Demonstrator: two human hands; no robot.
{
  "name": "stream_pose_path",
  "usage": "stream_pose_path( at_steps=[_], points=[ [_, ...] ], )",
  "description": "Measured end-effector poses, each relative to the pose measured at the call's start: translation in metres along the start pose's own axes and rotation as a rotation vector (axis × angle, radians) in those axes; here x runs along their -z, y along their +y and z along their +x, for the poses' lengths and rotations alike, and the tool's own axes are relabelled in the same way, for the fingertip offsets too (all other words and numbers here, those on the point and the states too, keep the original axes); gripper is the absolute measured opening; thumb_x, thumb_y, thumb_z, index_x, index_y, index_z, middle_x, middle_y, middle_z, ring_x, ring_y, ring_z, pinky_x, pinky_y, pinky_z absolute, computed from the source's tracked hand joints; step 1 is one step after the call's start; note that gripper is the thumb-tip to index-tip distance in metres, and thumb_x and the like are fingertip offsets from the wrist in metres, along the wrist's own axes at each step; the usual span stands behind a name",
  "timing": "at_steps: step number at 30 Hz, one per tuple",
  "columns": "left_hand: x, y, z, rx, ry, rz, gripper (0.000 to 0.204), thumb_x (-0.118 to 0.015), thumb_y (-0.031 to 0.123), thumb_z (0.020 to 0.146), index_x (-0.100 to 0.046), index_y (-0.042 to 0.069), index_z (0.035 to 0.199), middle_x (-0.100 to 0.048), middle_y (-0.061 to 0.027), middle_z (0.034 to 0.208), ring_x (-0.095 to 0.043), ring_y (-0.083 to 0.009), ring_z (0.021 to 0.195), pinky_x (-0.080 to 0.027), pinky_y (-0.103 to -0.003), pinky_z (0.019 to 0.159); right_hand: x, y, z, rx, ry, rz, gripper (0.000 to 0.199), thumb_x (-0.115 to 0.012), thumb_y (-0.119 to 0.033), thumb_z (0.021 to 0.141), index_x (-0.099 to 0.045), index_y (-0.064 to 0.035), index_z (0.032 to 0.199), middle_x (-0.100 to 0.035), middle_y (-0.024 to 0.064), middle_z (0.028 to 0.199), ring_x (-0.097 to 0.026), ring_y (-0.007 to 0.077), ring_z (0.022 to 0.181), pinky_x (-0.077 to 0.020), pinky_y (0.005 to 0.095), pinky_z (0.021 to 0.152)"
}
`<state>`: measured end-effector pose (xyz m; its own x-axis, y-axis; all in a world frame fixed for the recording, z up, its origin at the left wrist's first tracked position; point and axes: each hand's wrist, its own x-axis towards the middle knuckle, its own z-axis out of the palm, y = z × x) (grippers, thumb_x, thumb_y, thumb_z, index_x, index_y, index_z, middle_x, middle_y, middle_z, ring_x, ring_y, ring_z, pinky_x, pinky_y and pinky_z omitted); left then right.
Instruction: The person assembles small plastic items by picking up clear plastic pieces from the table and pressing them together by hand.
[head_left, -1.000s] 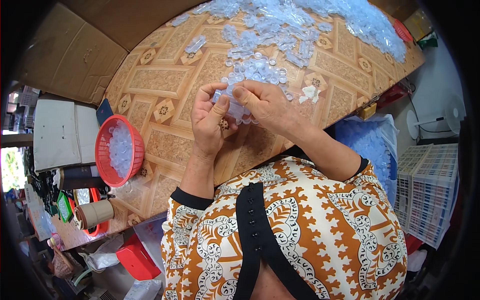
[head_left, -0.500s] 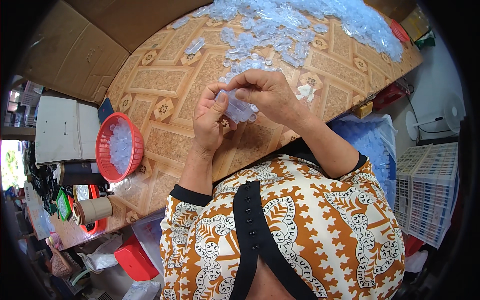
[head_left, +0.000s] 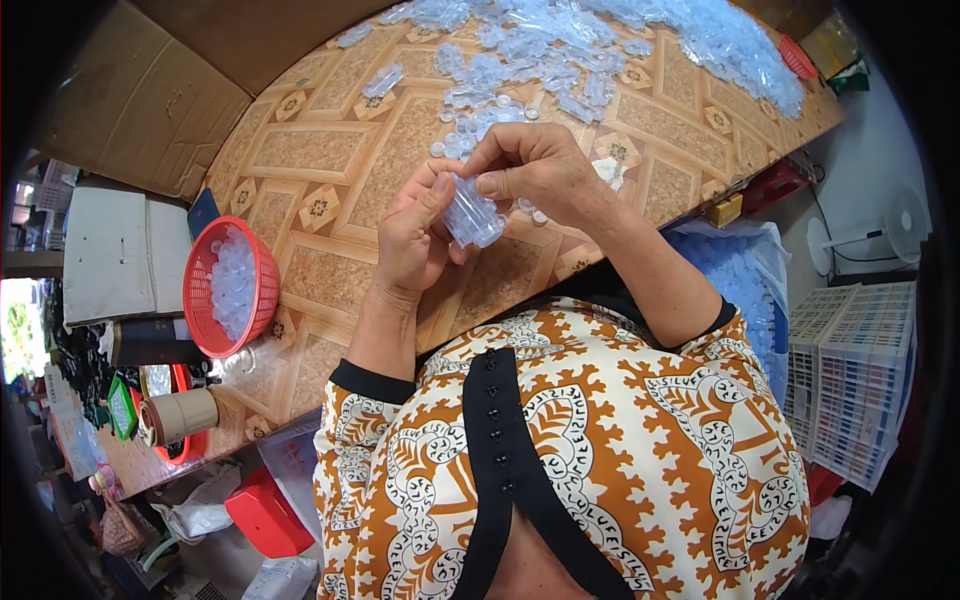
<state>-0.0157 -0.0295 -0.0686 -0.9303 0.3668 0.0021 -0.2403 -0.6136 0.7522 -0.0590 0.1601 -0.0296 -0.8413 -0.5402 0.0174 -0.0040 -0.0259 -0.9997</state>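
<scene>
My left hand is wrapped round a small bunch of clear plastic tubes, tilted over the table. Against the upper end of that bunch, the thumb and forefinger of my right hand are pinched together; what is between them is too small to make out. Small round clear caps lie scattered on the table just beyond my hands, and a few show beside the bunch. Farther off, a large heap of clear bluish tubes spreads over the far side of the table.
A red plastic basket of translucent small pieces stands at the left, near a roll of brown tape. Cardboard walls the far left. White crumpled material lies right of my hands. Below the right edge is a bag of bluish pieces.
The bunch of tubes has turned so that more of it shows below my fingers. Both hands stay close together, the right still pinching at the upper end. The whole view has shifted slightly.
</scene>
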Motion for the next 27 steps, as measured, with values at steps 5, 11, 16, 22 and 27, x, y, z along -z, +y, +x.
stream_pose_path(
  at_steps=[5, 11, 16, 22, 27],
  points=[
    [0.0, 0.001, -0.002, 0.019, -0.038, -0.031, 0.032, -0.046, 0.033, 0.105, -0.054, 0.003, 0.113, -0.068, -0.0169, 0.093, -0.061, -0.0141, 0.06, -0.038, -0.02, 0.039, -0.01, 0.001, 0.001, 0.02, 0.026, -0.015, 0.007, -0.073, -0.001, 0.084, -0.07, 0.0008, 0.091, -0.068, 0.0046, 0.077, -0.063, 0.0089, 0.061, -0.0521, 0.0223, 0.054],
    [0.005, -0.004, 0.001, 0.016, 0.041, 0.021, 0.034, -0.042, 0.034, 0.106, -0.056, 0.004, 0.109, -0.068, -0.012, 0.088, -0.06, -0.0087, 0.057, -0.036, -0.019, 0.037, -0.019, 0.002, -0.002, 0.012, 0.099, 0.002, 0.005, -0.072, 0.002, 0.085, -0.067, 0.0016, 0.084, -0.066, 0.0056, 0.072, -0.062, 0.0082, 0.062, -0.05, 0.0236, 0.052],
    [-0.012, -0.008, 0.006, -0.042, 0.198, 0.151, 0.037, -0.039, 0.037, 0.107, -0.057, 0.005, 0.105, -0.066, -0.0051, 0.079, -0.051, -0.0057, 0.047, -0.034, -0.018, 0.036, -0.024, 0.008, -0.004, 0.144, 0.123, -0.108, 0.005, -0.071, 0.001, 0.085, -0.067, 0.0023, 0.084, -0.068, 0.0062, 0.075, -0.063, 0.0085, 0.067, -0.0537, 0.0257, 0.057],
    [-0.011, -0.005, 0.002, -0.016, 0.234, 0.22, 0.04, -0.039, 0.041, 0.107, -0.059, 0.007, 0.099, -0.063, -0.0029, 0.07, -0.044, -0.0053, 0.041, -0.031, -0.02, 0.035, -0.013, -0.003, -0.006, 0.276, 0.333, -0.342, 0.015, -0.062, -0.014, 0.097, -0.072, -0.0018, 0.098, -0.069, 0.0037, 0.07, -0.062, 0.0073, 0.062, -0.0499, 0.0264, 0.053],
    [-0.007, -0.007, -0.001, 0.043, 0.171, 0.244, 0.037, -0.042, 0.036, 0.106, -0.06, 0.004, 0.112, -0.065, -0.0035, 0.081, -0.058, -0.0066, 0.054, -0.044, -0.02, 0.045, -0.03, 0.002, 0.023, 0.628, 0.575, -0.619, 0.016, -0.059, -0.012, 0.1, -0.069, -0.004, 0.11, -0.061, -0.001, 0.068, -0.051, 0.0043, 0.057, -0.0411, 0.0218, 0.05]
  ],
)
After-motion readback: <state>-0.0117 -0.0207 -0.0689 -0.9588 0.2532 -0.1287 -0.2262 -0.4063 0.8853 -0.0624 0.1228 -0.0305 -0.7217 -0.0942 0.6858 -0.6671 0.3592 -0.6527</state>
